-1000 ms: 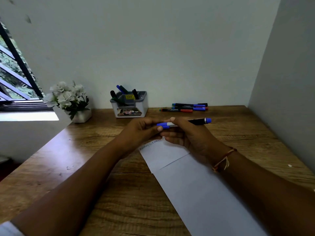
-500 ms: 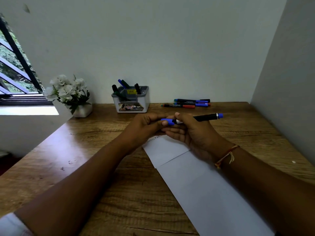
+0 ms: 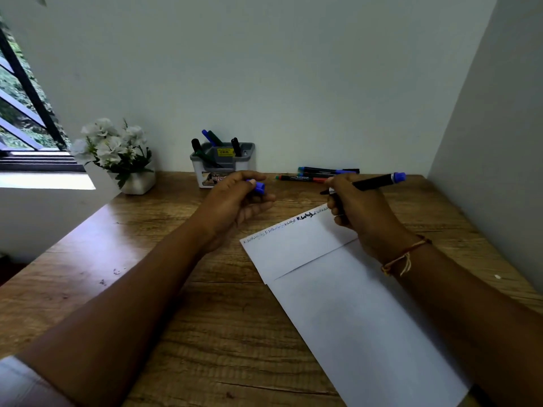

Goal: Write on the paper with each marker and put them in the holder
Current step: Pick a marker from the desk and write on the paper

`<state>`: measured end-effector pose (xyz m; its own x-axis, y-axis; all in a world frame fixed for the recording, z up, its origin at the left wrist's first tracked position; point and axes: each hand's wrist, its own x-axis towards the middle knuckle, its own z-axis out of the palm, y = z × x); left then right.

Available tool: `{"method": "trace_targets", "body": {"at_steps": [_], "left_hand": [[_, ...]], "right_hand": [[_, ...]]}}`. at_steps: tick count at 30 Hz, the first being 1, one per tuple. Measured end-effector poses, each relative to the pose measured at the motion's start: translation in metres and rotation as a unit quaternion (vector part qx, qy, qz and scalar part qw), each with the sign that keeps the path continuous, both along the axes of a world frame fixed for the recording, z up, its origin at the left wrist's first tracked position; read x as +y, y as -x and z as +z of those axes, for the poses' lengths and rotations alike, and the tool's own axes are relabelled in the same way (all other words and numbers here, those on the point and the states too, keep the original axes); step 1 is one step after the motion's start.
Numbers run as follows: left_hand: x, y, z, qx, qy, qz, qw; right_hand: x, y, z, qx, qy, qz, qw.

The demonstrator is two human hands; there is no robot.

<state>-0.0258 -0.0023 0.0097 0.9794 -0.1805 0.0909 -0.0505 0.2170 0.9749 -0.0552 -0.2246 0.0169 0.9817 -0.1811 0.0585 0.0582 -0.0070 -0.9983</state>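
Observation:
My right hand (image 3: 363, 214) grips an uncapped black marker with a blue end (image 3: 377, 182), held level above the top edge of the white paper (image 3: 338, 289). My left hand (image 3: 238, 201) holds the marker's blue cap (image 3: 259, 187) in curled fingers, apart from the marker. Several handwritten words run along the paper's top edge. The grey and white holder (image 3: 223, 167) stands at the back against the wall with several markers in it. A few more markers (image 3: 320, 174) lie on the desk to its right.
A white pot of white flowers (image 3: 117, 157) stands at the back left near a window. The wooden desk (image 3: 176, 304) is walled in at the back and on the right. Its left edge runs diagonally.
My hands have pulled apart: the blue cap came off the marker and stayed in my left hand, while my right hand carried the marker to the right. The view has tilted down slightly.

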Motion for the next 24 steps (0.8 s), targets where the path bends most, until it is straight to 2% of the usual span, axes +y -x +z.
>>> {"method": "trace_targets", "body": {"at_steps": [3,6,8,10,11,14,17,21,22,24], "left_hand": [[0.001,0.0,0.001,0.023,0.014,0.014,1.0],[0.003,0.0,0.002,0.034,-0.002,0.008,0.999],[0.004,-0.001,0.002,0.041,-0.033,0.007,0.999],[0.008,-0.004,0.003,0.047,-0.075,0.005,0.996],[0.01,-0.005,0.003,0.048,-0.099,0.004,0.994],[0.017,-0.007,0.002,0.022,-0.202,-0.002,0.979],[0.022,-0.006,0.0,-0.013,-0.324,-0.03,0.946],[0.029,-0.01,-0.001,-0.102,-0.522,-0.068,0.844],[0.029,-0.012,-0.001,-0.117,-0.54,-0.084,0.829],[0.032,-0.013,-0.001,-0.12,-0.544,-0.109,0.823]], "right_hand": [[0.002,0.001,-0.004,-0.02,0.055,0.019,0.998],[0.009,0.006,-0.01,-0.062,0.118,0.09,0.987],[0.014,0.008,-0.017,-0.126,0.257,0.125,0.95],[0.021,0.011,-0.024,-0.174,0.403,0.161,0.884],[0.025,0.013,-0.026,-0.175,0.435,0.179,0.865],[0.034,0.017,-0.032,-0.17,0.454,0.207,0.85],[0.037,0.015,-0.037,-0.179,0.462,0.203,0.845],[0.037,0.011,-0.043,-0.185,0.478,0.199,0.835],[0.036,0.011,-0.043,-0.19,0.479,0.196,0.834],[0.037,0.013,-0.042,-0.197,0.481,0.193,0.832]]}}
